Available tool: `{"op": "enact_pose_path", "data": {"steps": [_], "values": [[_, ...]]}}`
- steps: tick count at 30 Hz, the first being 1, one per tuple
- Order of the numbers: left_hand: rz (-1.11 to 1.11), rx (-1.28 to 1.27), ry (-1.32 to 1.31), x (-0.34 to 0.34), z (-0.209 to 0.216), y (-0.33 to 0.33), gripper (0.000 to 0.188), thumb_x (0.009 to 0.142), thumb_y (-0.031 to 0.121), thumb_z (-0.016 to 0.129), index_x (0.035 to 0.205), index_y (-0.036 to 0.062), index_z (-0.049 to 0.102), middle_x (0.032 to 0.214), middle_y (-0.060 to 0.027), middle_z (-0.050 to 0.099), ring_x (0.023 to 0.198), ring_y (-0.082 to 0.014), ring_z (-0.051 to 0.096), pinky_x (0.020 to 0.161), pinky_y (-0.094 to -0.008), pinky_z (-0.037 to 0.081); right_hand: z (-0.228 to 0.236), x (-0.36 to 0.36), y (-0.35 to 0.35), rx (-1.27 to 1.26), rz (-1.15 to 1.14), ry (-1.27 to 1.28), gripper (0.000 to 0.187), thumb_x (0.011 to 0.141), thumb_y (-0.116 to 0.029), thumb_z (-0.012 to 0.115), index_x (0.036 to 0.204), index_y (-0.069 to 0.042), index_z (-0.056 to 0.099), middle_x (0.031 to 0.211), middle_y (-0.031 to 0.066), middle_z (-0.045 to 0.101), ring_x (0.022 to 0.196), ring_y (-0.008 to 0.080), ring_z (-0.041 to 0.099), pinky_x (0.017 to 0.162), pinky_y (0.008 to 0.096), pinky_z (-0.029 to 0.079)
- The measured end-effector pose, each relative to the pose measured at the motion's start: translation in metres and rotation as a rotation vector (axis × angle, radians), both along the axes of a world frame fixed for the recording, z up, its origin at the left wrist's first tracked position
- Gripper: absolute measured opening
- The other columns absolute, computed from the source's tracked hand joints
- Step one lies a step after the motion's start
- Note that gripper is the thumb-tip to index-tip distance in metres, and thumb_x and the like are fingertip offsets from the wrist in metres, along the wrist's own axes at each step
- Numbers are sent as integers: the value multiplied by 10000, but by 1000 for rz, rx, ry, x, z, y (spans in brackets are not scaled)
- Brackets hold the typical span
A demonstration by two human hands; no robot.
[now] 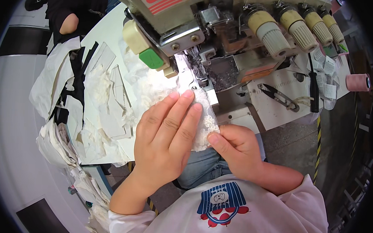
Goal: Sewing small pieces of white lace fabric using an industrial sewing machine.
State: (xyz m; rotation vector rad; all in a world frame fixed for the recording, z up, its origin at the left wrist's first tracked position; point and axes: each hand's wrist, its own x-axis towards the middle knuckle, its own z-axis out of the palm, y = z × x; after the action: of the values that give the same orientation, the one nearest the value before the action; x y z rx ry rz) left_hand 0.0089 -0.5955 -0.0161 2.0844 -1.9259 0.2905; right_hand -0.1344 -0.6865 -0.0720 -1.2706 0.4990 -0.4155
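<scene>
White lace fabric [203,130] lies under both hands, its far end close to the presser foot of an overlock sewing machine [165,29]. My left hand [164,132] rests flat on the lace with fingers stretched toward the foot, the fingertips just short of it. At the near right corner of the fabric, my right hand [237,151] pinches the edge between thumb and curled fingers. A bright lamp lights the needle area, where glare hides the needle and some of the lace.
White and black fabric pieces [74,77] cover the table's left side. To the right lie thread snips [280,97], a black screwdriver [313,87] and a pink thread spool [358,82]. Tension knobs [273,39] line the machine. Another person's arm [69,24] shows at the far left.
</scene>
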Motion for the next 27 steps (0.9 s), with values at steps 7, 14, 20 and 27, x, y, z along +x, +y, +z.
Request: {"op": "enact_pose_path", "data": {"steps": [7,14,20,27], "values": [[-21,27,126,8,-4,-9,440,749,73,636,1184,13,613,1279,-168,562,1173,-350,526,994,-466,409,2,3,-7,26,-23,-14,319,942,-205,586,713,7,522,589,12,398,566,93,349,498,282,318],[-60,28,151,16,-6,-13,502,736,87,650,1234,48,598,1316,-221,512,1169,-378,513,1007,-473,395,5,8,-12,17,-85,-33,255,944,-198,585,794,7,594,593,1,423,571,74,373,501,266,330],[-66,34,126,21,-5,-16,507,723,106,670,1225,68,612,1309,-236,511,1126,-382,525,1004,-477,393,3,9,-13,54,-49,-18,271,947,-204,584,782,10,589,592,-8,425,564,64,365,497,257,325],[-62,35,139,23,-4,-17,464,733,117,672,1191,67,625,1303,-236,518,1125,-379,523,1014,-475,385,3,15,-13,46,-94,-64,297,955,-219,575,767,10,581,596,-8,432,566,66,361,491,256,317]]}}
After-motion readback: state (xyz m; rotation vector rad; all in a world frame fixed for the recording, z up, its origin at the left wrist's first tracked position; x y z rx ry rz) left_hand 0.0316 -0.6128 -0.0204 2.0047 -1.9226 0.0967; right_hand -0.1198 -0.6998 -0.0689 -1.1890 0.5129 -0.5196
